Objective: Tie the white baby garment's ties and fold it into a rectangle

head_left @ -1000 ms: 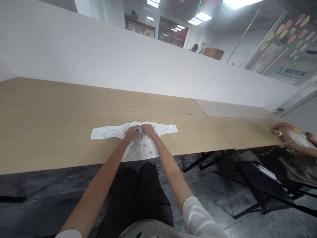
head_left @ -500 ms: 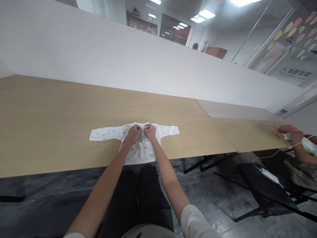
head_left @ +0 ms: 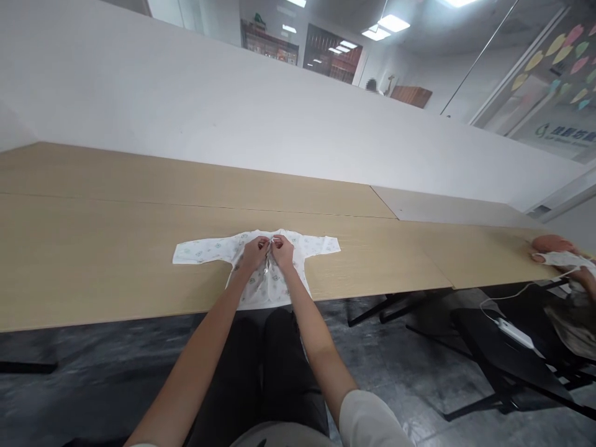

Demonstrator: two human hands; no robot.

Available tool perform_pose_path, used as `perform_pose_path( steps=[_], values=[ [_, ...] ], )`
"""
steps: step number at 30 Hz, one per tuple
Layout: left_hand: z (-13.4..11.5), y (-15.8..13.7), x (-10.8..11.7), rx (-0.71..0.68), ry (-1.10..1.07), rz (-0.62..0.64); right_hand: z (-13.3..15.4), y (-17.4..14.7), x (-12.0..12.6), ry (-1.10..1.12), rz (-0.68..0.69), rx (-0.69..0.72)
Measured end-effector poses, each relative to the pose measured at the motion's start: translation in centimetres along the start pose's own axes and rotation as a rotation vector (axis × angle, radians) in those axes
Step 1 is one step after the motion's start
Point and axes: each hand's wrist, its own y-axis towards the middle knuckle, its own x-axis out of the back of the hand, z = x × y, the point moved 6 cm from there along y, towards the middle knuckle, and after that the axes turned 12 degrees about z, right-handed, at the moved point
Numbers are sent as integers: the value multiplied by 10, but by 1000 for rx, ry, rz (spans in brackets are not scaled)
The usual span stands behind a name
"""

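Note:
A small white baby shirt (head_left: 261, 290) with a pale printed pattern lies on the wooden table (head_left: 116, 285), its sleeves stretched out to both sides. Its lower hem reaches the table's front edge. My left hand (head_left: 255, 251) pinches the left front edge of the shirt just below the neckline. Close beside it, my right hand (head_left: 282, 251) pinches the right front edge at the same height. The fingertips of both hands nearly meet over the front opening. Whatever small fastener may be between them is too small to make out.
A white partition wall (head_left: 209, 124) runs behind the table. At the far right, another person's arm (head_left: 584, 279) is by a doll (head_left: 554, 243) in white cloth. Below it stands a black folding chair (head_left: 493, 341) with a white power strip (head_left: 516, 333) and its cable.
Both hands have drawn closer together, bringing the shirt's two front edges together near the neck. The person at the right has shifted slightly with the doll.

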Motion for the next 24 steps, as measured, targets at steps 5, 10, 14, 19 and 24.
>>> perform_pose_path(
  steps=[5,10,14,19,24],
  values=[
    [-4,-1,0,-21,-6,9,3,-1,1,-47,22,8],
    [-4,0,1,1,29,29,7,-3,2,-105,39,44],
    [-3,1,1,5,23,38,7,-2,1,-105,48,70],
    [-5,0,2,1,9,51,3,1,-2,-46,77,26],
    [-10,-4,4,6,16,54,3,2,-1,-89,60,28]
  ],
)
